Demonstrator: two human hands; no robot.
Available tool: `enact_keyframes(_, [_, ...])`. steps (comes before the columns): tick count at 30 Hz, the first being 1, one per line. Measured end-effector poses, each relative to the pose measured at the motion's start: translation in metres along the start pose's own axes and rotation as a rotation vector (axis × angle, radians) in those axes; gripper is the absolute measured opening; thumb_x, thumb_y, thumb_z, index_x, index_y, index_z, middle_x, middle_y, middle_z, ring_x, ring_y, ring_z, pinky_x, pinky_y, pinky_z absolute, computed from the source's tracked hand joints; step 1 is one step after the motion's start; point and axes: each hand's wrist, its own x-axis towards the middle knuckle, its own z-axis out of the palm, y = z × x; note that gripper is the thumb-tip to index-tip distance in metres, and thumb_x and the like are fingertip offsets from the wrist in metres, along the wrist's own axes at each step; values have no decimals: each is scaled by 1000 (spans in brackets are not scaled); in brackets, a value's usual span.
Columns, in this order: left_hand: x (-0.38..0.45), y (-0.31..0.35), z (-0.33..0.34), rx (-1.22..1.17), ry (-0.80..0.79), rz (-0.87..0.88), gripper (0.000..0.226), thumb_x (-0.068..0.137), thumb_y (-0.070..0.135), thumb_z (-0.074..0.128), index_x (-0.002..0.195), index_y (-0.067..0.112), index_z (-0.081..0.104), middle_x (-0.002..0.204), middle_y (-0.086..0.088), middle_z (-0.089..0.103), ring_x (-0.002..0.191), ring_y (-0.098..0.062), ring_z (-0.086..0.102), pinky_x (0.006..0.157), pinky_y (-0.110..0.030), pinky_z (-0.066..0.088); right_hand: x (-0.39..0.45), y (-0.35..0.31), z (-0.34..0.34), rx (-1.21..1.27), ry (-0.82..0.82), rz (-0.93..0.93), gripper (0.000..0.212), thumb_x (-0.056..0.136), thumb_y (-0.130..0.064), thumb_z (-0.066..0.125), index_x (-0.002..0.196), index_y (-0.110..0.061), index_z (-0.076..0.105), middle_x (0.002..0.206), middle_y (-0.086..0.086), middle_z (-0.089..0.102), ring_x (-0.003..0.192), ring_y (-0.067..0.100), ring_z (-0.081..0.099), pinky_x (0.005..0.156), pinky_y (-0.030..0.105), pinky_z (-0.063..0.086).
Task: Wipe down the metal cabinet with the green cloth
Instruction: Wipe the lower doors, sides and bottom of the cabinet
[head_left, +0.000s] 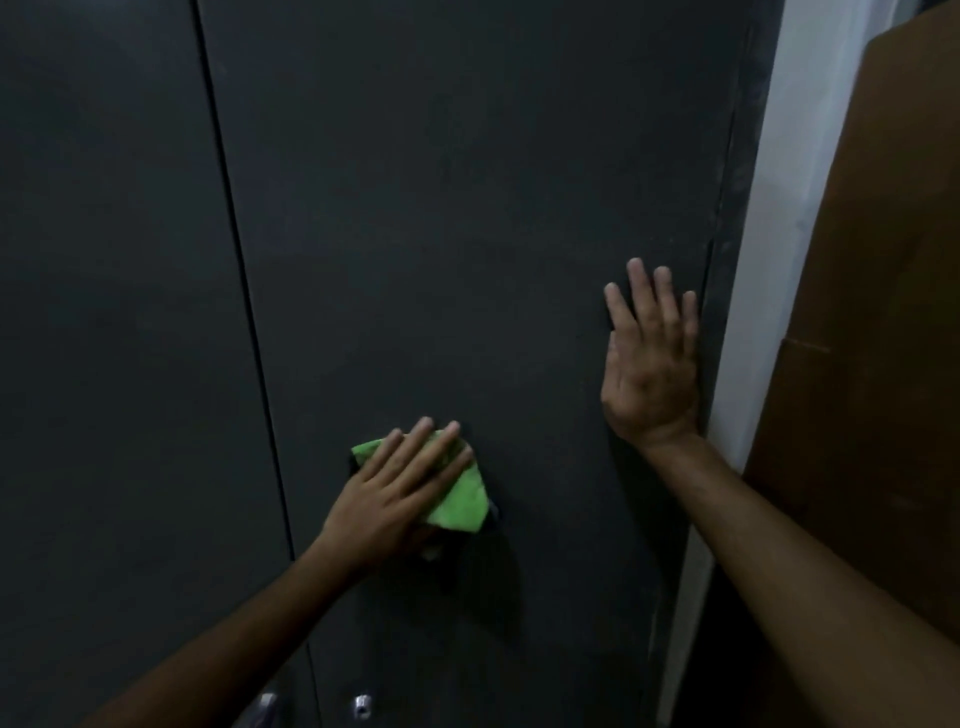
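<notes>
Two hands are on the front of the dark metal cabinet (467, 208), both with bare forearms coming up from the bottom of the view. Your left hand (400, 483) lies flat on the green cloth (460, 499), with the fingers straight and a little spread; they press the cloth against the right door and do not curl around it. The cloth is crumpled, one part shows above your fingers to the left and a bigger part hangs out to the right and below them. It sits in the lower middle of the right door, not far from the vertical seam (244, 291) between the two doors.

Your right hand (649, 358) is placed higher and to the right, well apart from the cloth. Its palm is against the door, fingers straight and pointing upward, close together, and it holds nothing. It rests just beside the right edge of the cabinet.

At the bottom, near the seam, you can see two small shiny metal fittings (362, 705); what they are exactly I cannot tell. To the right of the cabinet there is a pale wall (800, 156) and then a brown board (883, 312).
</notes>
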Motion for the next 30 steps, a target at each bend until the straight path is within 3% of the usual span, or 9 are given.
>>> enact_keyframes(8, [156, 10, -45, -135, 221, -481, 82, 95, 45, 52, 165, 13, 24, 173, -16, 7, 160, -41, 0, 130, -54, 4, 5, 11, -24, 164, -111, -32, 59, 95, 7, 49, 153, -5, 43, 164, 13, 34, 155, 33, 24, 125, 57, 19])
enact_keyframes(10, [177, 30, -42, -115, 197, -379, 83, 97, 49, 52, 165, 11, 23, 173, -16, 8, 160, -40, 1, 130, -54, 3, 7, 24, -37, 198, -150, -93, 64, 90, 11, 48, 152, -2, 42, 162, 14, 37, 153, 32, 29, 125, 53, 24])
enact_keyframes(13, [150, 55, -26, -64, 85, 1, 84, 98, 53, 55, 164, 12, 25, 173, -15, 12, 160, -40, 8, 130, -53, 6, 15, 39, -51, 167, -147, -89, 67, 88, 12, 52, 153, -2, 40, 162, 15, 37, 151, 33, 32, 122, 52, 31])
enact_keyframes(16, [105, 50, -15, 33, 6, 244, 99, 86, 62, 62, 165, 15, 24, 172, -13, 17, 158, -37, 17, 130, -49, 13, 23, 45, -52, 107, -162, -39, 64, 92, 9, 53, 154, -2, 38, 165, 16, 30, 155, 35, 22, 124, 56, 24])
enact_keyframes(19, [100, 18, -21, 10, 47, 160, 94, 89, 57, 59, 165, 17, 23, 172, -14, 18, 159, -36, 17, 129, -48, 14, 27, 52, -54, 247, -219, -22, 62, 91, 16, 51, 151, 1, 42, 163, 17, 32, 155, 35, 21, 125, 57, 21])
enact_keyframes(22, [155, 8, -38, -40, 183, -149, 75, 97, 43, 46, 165, 17, 25, 173, -13, 14, 160, -37, 10, 130, -50, 9, 33, 66, -68, 398, -239, -3, 55, 91, 20, 48, 143, 2, 54, 157, 15, 45, 151, 31, 34, 123, 53, 30])
enact_keyframes(25, [236, 44, -55, -121, 231, -372, 84, 91, 42, 51, 165, 17, 23, 174, -11, 9, 161, -38, 3, 131, -51, 3, 45, 68, -79, 420, -90, 75, 47, 91, 17, 45, 132, 4, 64, 145, 19, 57, 138, 31, 52, 117, 44, 42])
enact_keyframes(27, [260, 72, -57, -115, 193, -255, 87, 91, 44, 56, 165, 16, 22, 174, -13, 10, 160, -39, 4, 131, -52, 3, 51, 68, -80, 404, 27, 149, 43, 96, 9, 39, 130, 4, 65, 139, 20, 60, 133, 31, 56, 115, 40, 44])
enact_keyframes(30, [237, 76, -45, 18, 63, 169, 87, 95, 53, 55, 166, 17, 19, 174, -13, 10, 160, -38, 6, 131, -52, 8, 52, 66, -75, 414, 30, 375, 42, 105, -1, 36, 143, 1, 53, 146, 17, 53, 139, 25, 49, 119, 34, 39])
